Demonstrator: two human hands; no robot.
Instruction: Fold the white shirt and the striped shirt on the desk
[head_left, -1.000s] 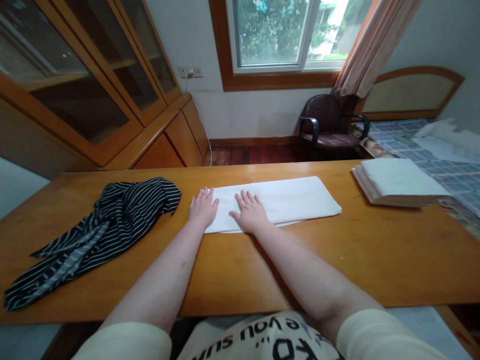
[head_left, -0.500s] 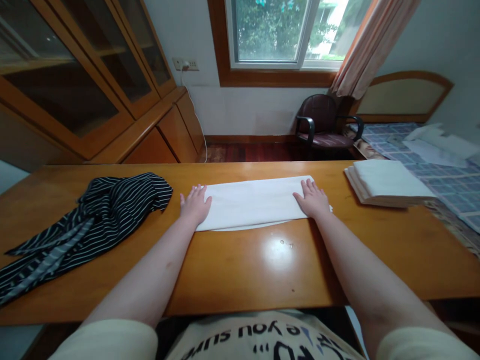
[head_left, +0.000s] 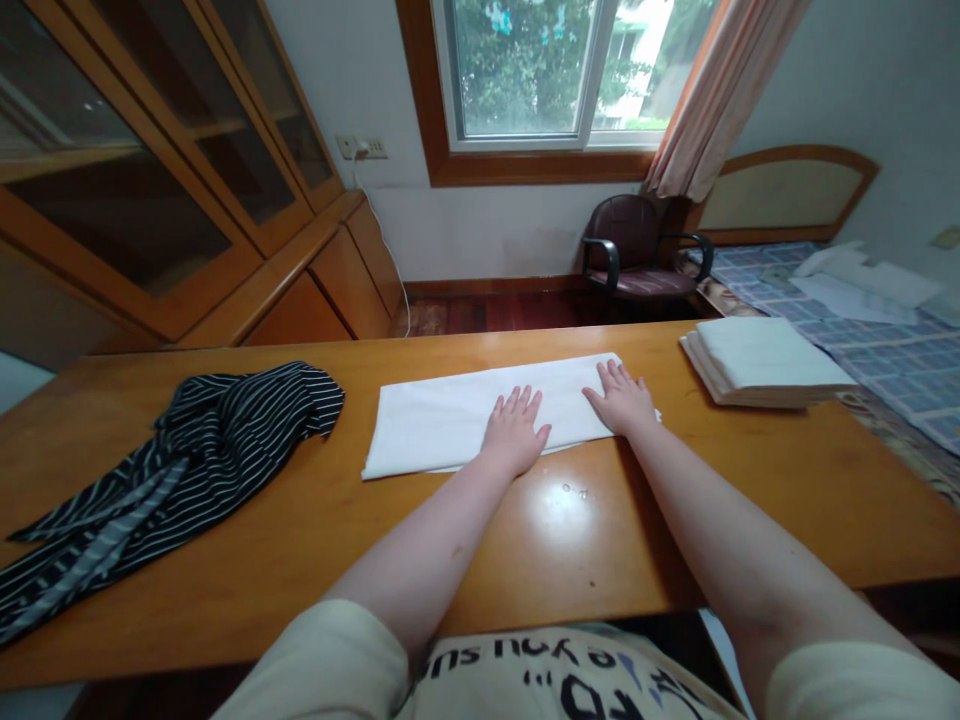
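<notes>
A white cloth [head_left: 427,418], folded into a long strip, lies flat across the wooden table [head_left: 465,560]. My left hand [head_left: 514,432] rests palm down near the middle of the strip, fingers spread. At the strip's right end my right hand [head_left: 624,399] also lies flat, with its fingers apart. Neither hand grips anything. A thin lower layer of the cloth shows along the near edge.
To the left lies a crumpled black garment with white stripes [head_left: 247,430]. A stack of folded white cloths [head_left: 765,360] sits at the right. Beyond the table are a glass-door cabinet [head_left: 165,200], an armchair [head_left: 637,250] and a bed [head_left: 787,300].
My left hand has slid rightward from the left end of the white cloth to its middle, uncovering that end. The right hand stays in place. The camera view has shifted slightly.
</notes>
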